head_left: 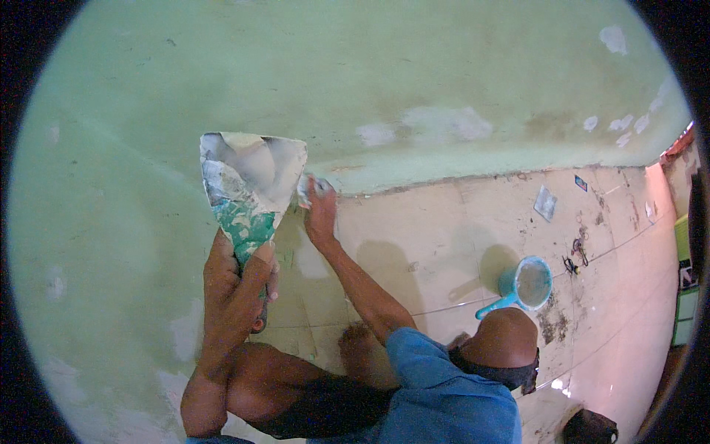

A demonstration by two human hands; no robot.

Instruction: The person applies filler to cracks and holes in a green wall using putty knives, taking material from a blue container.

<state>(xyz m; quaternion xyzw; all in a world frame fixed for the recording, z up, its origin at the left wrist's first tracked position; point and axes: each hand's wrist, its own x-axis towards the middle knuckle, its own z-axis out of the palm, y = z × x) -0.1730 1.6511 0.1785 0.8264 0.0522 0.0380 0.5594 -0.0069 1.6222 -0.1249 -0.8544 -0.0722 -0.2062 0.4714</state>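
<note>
My left hand [222, 285] is closed round the handle of a wide putty knife [255, 174] with a green, paste-smeared grip. Its broad blade points up, coated with whitish filler, in front of the green wall [148, 96]. To the right of the blade, my right hand [320, 214] reaches to the foot of the wall. Its fingers are closed, with something whitish at the fingertips that I cannot make out. Pale filler patches [447, 122] mark the wall above and to the right.
A turquoise dipper [506, 302] with greyish contents stands on the tiled floor [444, 222] near my right knee [510, 333]. Farther right lie a pale plastic packet [546, 203], a small dark packet [580, 183] and a dark tangled thing [577, 251]. My left knee [262, 377] is bent below the putty knife.
</note>
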